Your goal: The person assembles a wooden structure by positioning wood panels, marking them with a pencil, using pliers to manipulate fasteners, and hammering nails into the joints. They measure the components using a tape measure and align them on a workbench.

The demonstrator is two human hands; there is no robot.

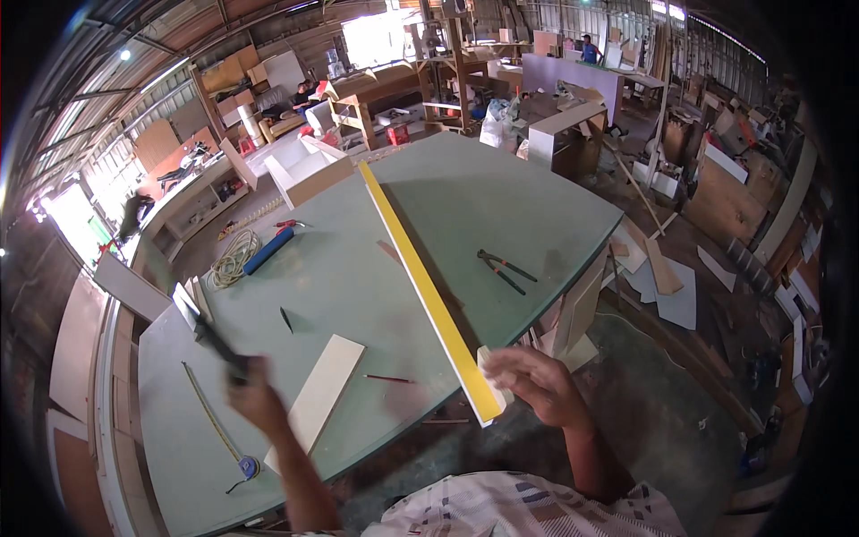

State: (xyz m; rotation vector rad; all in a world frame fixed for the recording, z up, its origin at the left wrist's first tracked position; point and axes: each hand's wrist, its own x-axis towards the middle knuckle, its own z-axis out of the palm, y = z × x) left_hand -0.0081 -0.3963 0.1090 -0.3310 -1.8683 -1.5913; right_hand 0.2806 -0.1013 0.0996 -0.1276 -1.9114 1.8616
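Yellow strip (429, 293) on green table (537, 197), cluttered workshop (653, 394); left grip (256, 396) clenching tool (216, 339), right grip (544, 385) unclear.

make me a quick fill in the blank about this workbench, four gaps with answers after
1. The right hand is at the near end of a long strip whose upper face is ____.
2. The left hand holds a blurred dark tool to the ____ of that strip.
3. The pincers lie on the table to the strip's ____.
4. The tape measure has a ____ case.

Missing words: yellow; left; right; blue
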